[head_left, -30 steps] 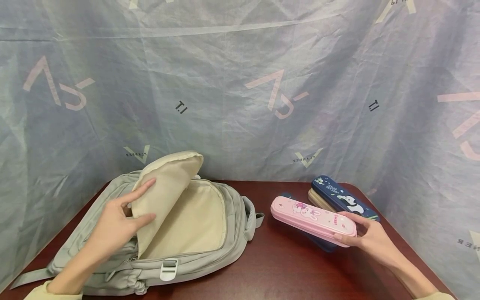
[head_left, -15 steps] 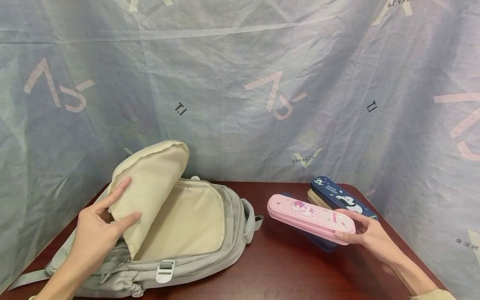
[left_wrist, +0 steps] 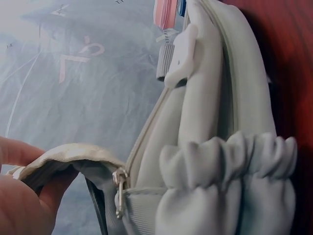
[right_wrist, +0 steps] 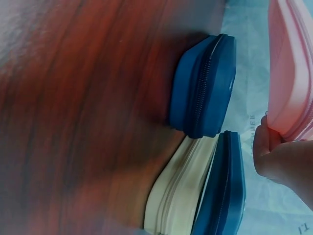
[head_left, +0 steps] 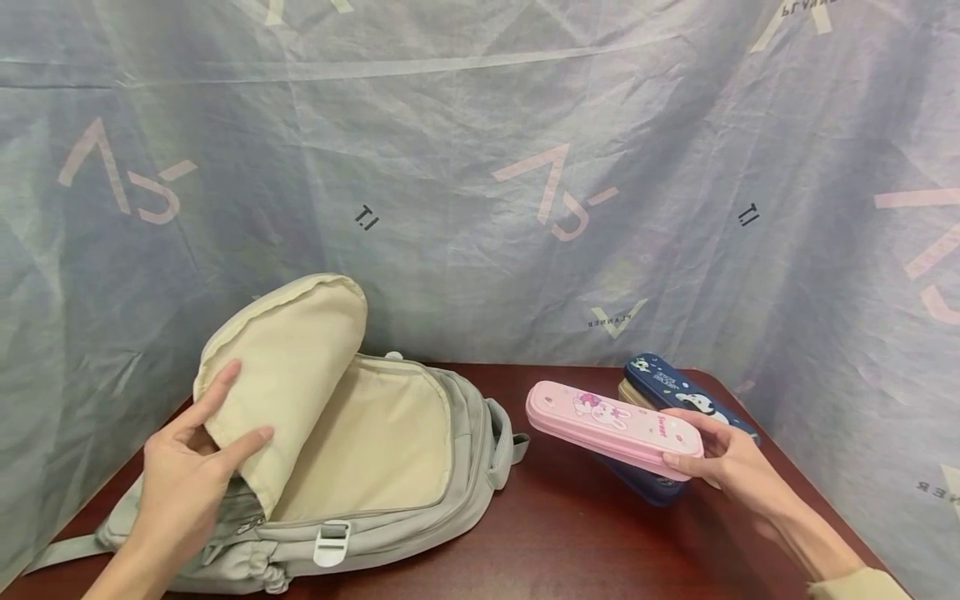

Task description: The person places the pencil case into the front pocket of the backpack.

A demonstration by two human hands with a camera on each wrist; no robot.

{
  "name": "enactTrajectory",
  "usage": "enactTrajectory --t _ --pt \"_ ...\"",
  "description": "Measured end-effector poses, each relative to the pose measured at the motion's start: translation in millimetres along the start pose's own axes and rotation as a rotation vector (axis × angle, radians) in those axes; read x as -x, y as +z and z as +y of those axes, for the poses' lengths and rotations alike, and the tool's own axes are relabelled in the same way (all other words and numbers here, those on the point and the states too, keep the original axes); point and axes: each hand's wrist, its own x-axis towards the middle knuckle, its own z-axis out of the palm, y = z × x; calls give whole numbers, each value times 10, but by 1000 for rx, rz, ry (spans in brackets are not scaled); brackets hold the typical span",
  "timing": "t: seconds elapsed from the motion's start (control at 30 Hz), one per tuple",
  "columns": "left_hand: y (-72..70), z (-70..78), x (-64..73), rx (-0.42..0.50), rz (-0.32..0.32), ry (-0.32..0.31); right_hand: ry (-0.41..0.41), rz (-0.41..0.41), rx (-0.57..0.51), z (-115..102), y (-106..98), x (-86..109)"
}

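Currently, the person's left hand (head_left: 180, 477) pinches the edge of a cream-lined flap (head_left: 292, 375), holding it raised, with the index finger and thumb lying against the pale lining. The flap belongs to a grey-green backpack (head_left: 420, 523) that lies on the left part of a reddish-brown table (head_left: 570, 537), its main compartment open and its cream interior (head_left: 382, 454) showing. A white buckle (head_left: 332, 543) sits on the backpack's near side, and the left wrist view shows a metal zipper pull (left_wrist: 120, 191) near the base of the flap, beside a gathered side pocket (left_wrist: 225, 181). Over on the right, the right hand (head_left: 737, 465) grips one end of a pink pencil case (head_left: 600, 425), thumb on the near side and fingers round the far side. This case bears a printed rabbit and the word "Sweet" on its lid; it is lifted off the table, its zipper shut, well apart from the backpack. Partly hidden beneath it in the head view, a dark blue case (right_wrist: 205, 85) lies on the table. Just beside that one, a navy panda case (head_left: 667, 383) rests on top of a beige case (right_wrist: 181, 191). A wrinkled grey cloth (head_left: 450, 250) printed with letters hangs behind the table.
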Motion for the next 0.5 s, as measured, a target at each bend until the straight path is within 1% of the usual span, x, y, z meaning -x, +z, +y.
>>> enactTrajectory --t 0.1,0.23,0.33,0.5 --pt "23 5 14 8 50 -15 -7 -10 -9 -32 28 -25" --pt "60 9 21 32 91 -48 -4 -25 -23 -89 66 -61" --pt "85 12 19 44 103 -61 6 -32 -25 -138 89 -85" --pt "100 5 15 85 108 -50 4 -49 -41 -187 141 -129"
